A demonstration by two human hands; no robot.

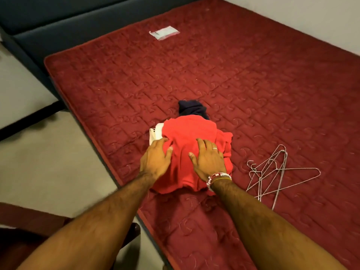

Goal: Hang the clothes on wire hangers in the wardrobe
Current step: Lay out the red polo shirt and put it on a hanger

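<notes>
Both hands lie flat with fingers spread on a crumpled bright red cloth garment [192, 129], the left hand [155, 158] at its left edge, the right hand [208, 160] on its middle. It tops a small pile with a dark navy garment [191, 109] behind, on the maroon quilted mattress [253, 84]. A loose heap of thin silver wire hangers [276, 172] lies near on the right, apart from the pile.

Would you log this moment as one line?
left hand flat on red garment | right hand flat on it | wire hangers untouched on mattress
</notes>
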